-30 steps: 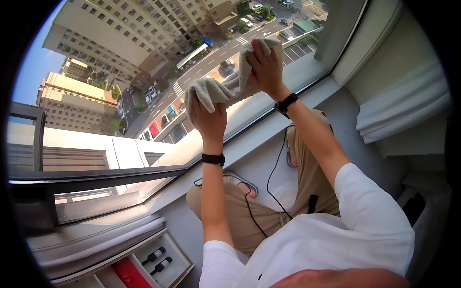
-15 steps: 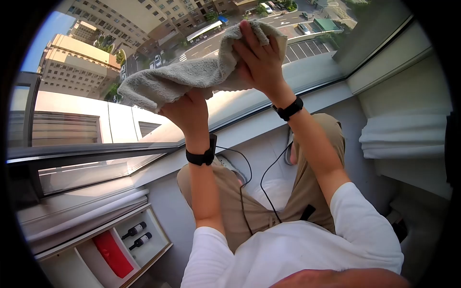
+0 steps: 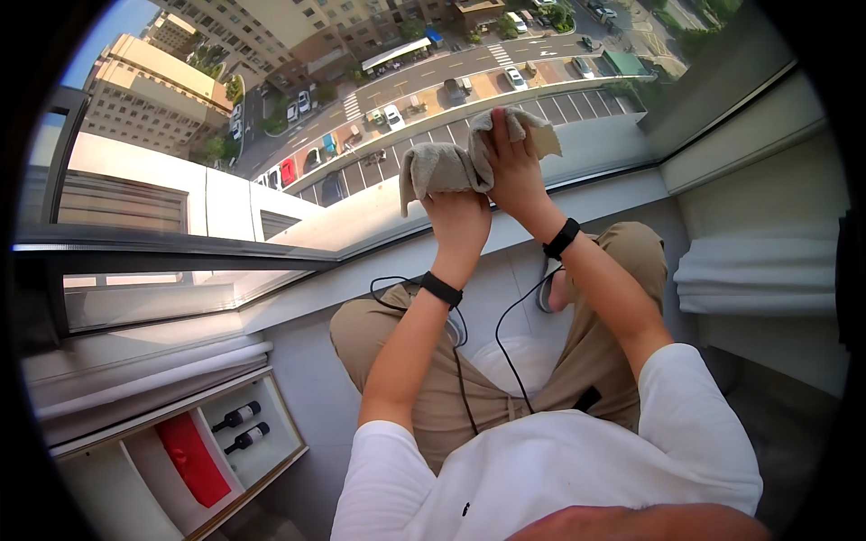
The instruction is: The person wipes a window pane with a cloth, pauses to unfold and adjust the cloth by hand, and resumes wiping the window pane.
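A grey towel (image 3: 438, 168) is bunched up between my two hands, in front of the window glass. My left hand (image 3: 458, 221) is closed on its lower middle part, with a fold hanging down to the left. Close beside it, my right hand (image 3: 516, 171) grips the towel's right part, fingers pointing up and a loose corner sticking out to the right. Whether the towel touches the glass I cannot tell. Each wrist wears a black band, the left one (image 3: 441, 289) and the right one (image 3: 561, 237).
A dark window frame (image 3: 180, 252) runs along the left, above the white sill (image 3: 298, 299). Lower left stands a shelf unit with two dark bottles (image 3: 242, 426) and a red item (image 3: 193, 458). Folded white fabric (image 3: 758, 275) hangs at right. Black cords (image 3: 499, 347) cross my lap.
My left hand has moved right and slightly down, close to the right hand. The towel, stretched out before, is now bunched. My right hand has lowered a little.
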The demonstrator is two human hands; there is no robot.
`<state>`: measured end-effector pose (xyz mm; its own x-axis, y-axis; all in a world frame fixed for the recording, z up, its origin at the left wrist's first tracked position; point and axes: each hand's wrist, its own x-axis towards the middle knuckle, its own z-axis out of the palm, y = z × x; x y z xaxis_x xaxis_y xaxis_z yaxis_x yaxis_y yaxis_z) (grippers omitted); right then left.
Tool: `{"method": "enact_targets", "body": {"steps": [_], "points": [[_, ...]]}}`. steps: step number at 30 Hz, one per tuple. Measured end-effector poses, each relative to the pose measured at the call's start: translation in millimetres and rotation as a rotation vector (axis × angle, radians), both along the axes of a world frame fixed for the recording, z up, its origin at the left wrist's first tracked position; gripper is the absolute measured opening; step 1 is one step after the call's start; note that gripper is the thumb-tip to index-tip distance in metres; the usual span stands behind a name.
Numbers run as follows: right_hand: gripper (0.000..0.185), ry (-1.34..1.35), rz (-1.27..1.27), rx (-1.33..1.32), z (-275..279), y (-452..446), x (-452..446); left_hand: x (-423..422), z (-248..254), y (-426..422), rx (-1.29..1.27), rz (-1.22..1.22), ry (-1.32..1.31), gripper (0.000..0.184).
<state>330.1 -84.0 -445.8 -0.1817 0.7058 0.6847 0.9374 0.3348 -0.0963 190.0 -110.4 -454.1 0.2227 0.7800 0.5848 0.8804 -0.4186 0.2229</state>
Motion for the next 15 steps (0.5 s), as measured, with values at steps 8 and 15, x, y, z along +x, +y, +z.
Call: {"method": "enact_targets", "body": {"steps": [8,15], "points": [[0.056,0.176,-0.105,0.233,97.1,8.2,41.7,-30.6,75.1,17.3,-0.051,0.106,-0.108,0.039],[0.058,0.234,-0.094,0.205,71.4,15.4,46.6,-42.5,71.0,31.3,-0.017,0.123,-0.092,0.035]]}}
